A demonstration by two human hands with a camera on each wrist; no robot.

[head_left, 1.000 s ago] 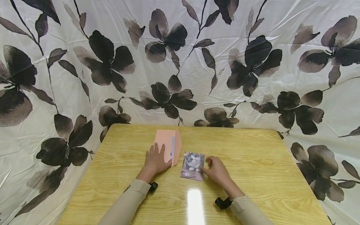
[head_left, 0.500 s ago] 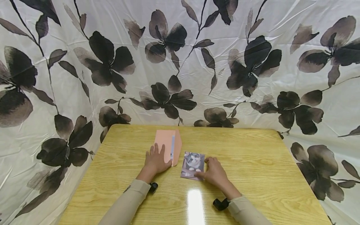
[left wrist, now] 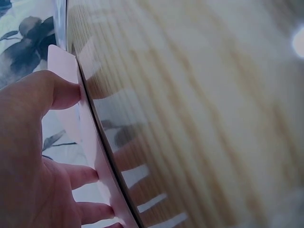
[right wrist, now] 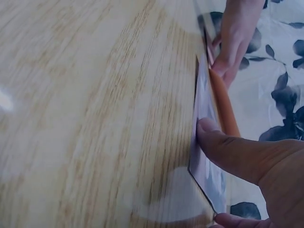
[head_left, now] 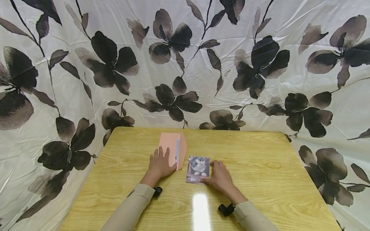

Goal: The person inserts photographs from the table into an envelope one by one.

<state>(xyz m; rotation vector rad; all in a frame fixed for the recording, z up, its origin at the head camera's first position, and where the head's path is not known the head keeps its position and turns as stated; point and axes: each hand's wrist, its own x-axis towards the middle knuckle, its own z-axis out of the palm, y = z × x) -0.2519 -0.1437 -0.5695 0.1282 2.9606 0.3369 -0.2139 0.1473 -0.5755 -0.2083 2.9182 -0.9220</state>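
A pink envelope [head_left: 169, 142] lies at the left of the middle, its flap pointing right and a pale blue strip [head_left: 177, 150] showing along its opening. My left hand [head_left: 160, 164] rests on its lower part with fingers spread and straight. To the right lies a photo card [head_left: 198, 166] with a cat picture. At the card's right side is my right hand [head_left: 221, 177], its thumb laid on the card near the lower edge. In the right wrist view, that thumb presses the photo card [right wrist: 206, 166] while a fingertip touches its far corner.
Both things lie on a wood-grain table [head_left: 260, 166] with a bright light reflection near the front. Behind and beside it hangs a white curtain [head_left: 214, 64] with dark flowers. A black wrist camera [head_left: 226, 209] sits at my right sleeve.
My right thumb has slid down along the photo card toward its lower edge. The card has turned slightly straighter and shifted a little left. My left hand and the envelope have stayed put.
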